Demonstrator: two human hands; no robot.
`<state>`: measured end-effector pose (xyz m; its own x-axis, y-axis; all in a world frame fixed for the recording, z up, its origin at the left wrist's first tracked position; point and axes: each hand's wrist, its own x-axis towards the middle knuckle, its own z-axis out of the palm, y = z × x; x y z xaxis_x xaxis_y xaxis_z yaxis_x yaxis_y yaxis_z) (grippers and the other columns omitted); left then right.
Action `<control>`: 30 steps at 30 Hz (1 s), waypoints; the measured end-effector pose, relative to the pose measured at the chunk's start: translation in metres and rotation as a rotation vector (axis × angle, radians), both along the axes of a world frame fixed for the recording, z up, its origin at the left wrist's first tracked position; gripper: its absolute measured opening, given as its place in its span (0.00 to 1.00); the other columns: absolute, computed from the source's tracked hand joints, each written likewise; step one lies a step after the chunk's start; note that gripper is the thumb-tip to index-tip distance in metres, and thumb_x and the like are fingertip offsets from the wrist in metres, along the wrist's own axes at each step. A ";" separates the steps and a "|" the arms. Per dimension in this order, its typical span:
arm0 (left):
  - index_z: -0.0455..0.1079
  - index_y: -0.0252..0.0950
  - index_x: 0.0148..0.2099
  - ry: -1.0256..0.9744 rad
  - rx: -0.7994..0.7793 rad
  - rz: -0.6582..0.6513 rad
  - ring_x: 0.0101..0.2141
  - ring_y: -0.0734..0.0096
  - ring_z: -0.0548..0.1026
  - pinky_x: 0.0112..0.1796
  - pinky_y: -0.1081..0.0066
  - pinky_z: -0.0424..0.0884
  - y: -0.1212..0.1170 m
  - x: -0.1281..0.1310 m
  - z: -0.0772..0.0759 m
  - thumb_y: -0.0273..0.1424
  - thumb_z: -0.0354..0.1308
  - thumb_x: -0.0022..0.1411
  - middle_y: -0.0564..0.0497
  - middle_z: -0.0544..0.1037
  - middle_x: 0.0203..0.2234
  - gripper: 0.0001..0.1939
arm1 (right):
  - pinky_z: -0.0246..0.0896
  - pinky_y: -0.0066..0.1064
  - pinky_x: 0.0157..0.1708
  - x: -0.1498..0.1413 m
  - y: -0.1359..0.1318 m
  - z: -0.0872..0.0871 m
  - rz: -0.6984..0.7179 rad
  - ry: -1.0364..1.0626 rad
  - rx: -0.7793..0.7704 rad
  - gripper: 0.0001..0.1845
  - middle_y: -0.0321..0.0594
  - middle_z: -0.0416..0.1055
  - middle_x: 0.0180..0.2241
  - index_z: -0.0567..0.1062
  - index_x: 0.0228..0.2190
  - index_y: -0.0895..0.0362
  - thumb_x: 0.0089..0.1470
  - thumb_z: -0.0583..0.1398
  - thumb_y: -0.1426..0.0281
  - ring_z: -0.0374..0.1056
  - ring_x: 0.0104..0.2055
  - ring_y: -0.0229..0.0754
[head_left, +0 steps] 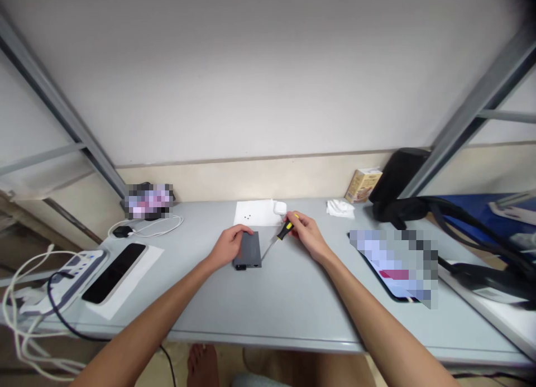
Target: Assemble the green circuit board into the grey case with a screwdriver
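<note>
A flat dark grey metal box (250, 248) with ports along its near edge lies on the desk in front of me. My left hand (229, 243) grips its left side, fingers over the far left edge. In my right hand (305, 233) is a screwdriver (287, 227) with a black and yellow handle. Its shaft slants down to the left, and the tip is at the box's near right corner; whether it touches I cannot tell. Behind the box lies a white sheet of paper (255, 213) with several small dark screws (247, 216). A white case (280, 208) rests at its right end.
At left are a phone (115, 272) on paper, a power strip (62, 281) with tangled cables, and a black charger (123, 231). Toward the right are a crumpled tissue (340, 208), a small carton (363, 185), a tablet-like screen (389, 270) and black headphones (419, 208).
</note>
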<state>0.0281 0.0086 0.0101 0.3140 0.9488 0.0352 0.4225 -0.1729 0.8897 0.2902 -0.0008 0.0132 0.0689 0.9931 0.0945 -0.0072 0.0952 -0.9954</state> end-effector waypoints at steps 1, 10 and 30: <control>0.77 0.38 0.45 0.004 0.001 0.001 0.16 0.70 0.69 0.23 0.72 0.66 0.000 0.000 0.000 0.38 0.46 0.72 0.58 0.68 0.16 0.18 | 0.50 0.29 0.25 -0.001 0.000 0.001 0.015 -0.006 0.000 0.28 0.32 0.66 0.20 0.78 0.29 0.55 0.55 0.63 0.41 0.59 0.22 0.36; 0.76 0.39 0.46 0.037 0.006 0.017 0.15 0.69 0.70 0.25 0.71 0.67 0.000 0.000 -0.002 0.36 0.46 0.71 0.60 0.67 0.13 0.17 | 0.50 0.30 0.25 -0.002 0.000 -0.001 0.004 -0.015 0.009 0.28 0.33 0.67 0.19 0.78 0.27 0.54 0.53 0.63 0.41 0.59 0.23 0.37; 0.77 0.39 0.45 0.074 0.025 0.030 0.16 0.70 0.70 0.25 0.71 0.68 0.001 0.000 -0.003 0.37 0.47 0.71 0.59 0.68 0.15 0.17 | 0.50 0.30 0.25 -0.004 -0.004 0.010 -0.003 -0.001 0.023 0.27 0.32 0.64 0.17 0.77 0.26 0.54 0.53 0.63 0.42 0.58 0.22 0.38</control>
